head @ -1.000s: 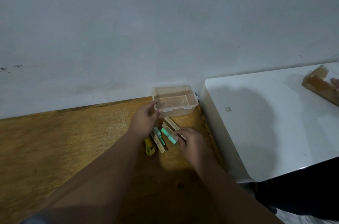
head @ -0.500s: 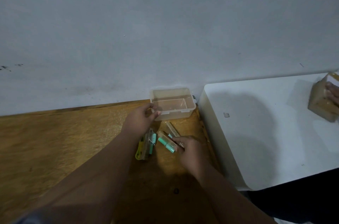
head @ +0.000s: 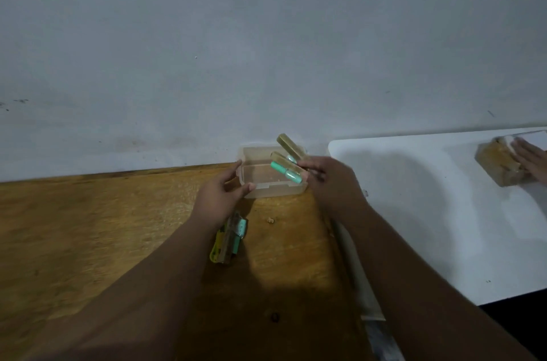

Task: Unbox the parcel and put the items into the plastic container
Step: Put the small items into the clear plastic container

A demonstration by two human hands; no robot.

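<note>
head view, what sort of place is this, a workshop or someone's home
Probably a plain sorting or packing workspace; home or shop cannot be told. A bare wooden tabletop stands against a blank grey wall, a white table sits beside it, and small packs are held over a clear plastic box.

The person wears nothing on either arm that shows. The left forearm (head: 154, 286) is bare along all of its visible length, and the right forearm (head: 414, 272) is bare as well. Both look broad at the near edge and taper toward the wrists. The left hand (head: 220, 201) and the right hand (head: 331, 180) are bare too, with uncovered fingers. The near parts of both arms lie in dim shadow, so finer detail there cannot be made out.
</note>
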